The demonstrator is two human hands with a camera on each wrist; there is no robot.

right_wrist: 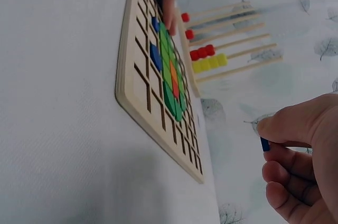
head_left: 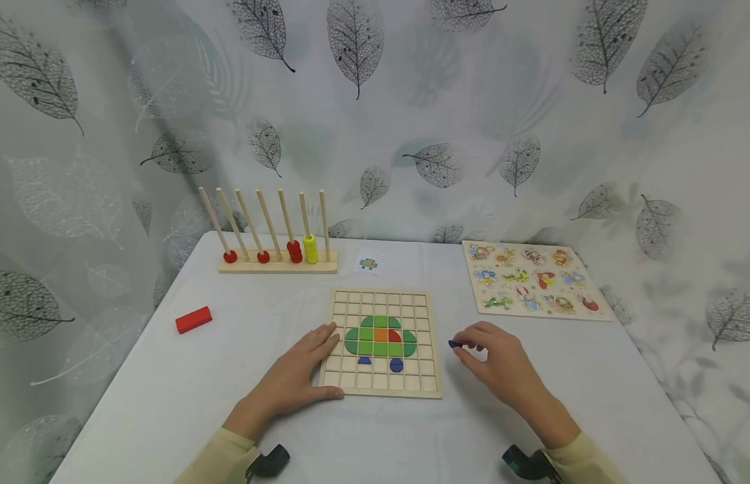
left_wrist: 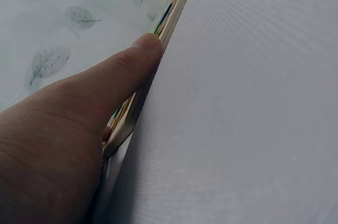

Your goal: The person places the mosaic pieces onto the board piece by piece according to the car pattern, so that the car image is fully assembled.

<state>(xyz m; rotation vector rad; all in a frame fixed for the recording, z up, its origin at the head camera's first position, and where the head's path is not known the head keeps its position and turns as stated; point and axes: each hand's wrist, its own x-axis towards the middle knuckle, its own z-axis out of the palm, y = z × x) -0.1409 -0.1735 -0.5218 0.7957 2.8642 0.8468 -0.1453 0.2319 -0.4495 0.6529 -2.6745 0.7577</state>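
Observation:
A wooden grid board (head_left: 381, 390) lies flat on the white table, with green, orange, red and blue tiles forming a car-like shape in its cells. Two blue half-circles make one full wheel (head_left: 396, 365); a single blue half-circle (head_left: 364, 361) sits at the other wheel spot. My left hand (head_left: 298, 370) rests on the board's left side, fingers along the left edge and thumb at the near corner. Off the board's right edge, my right hand (head_left: 502, 366) pinches a small blue half-circle tile (right_wrist: 264, 144) between thumb and index finger.
Behind the board stands a wooden peg stand (head_left: 278, 267) with red and yellow beads. Beside it lies a small pattern card (head_left: 369, 262). A wooden animal puzzle (head_left: 535, 279) is at the back right, a red block (head_left: 194, 320) at the left. A leaf-print curtain (head_left: 387, 121) hangs behind.

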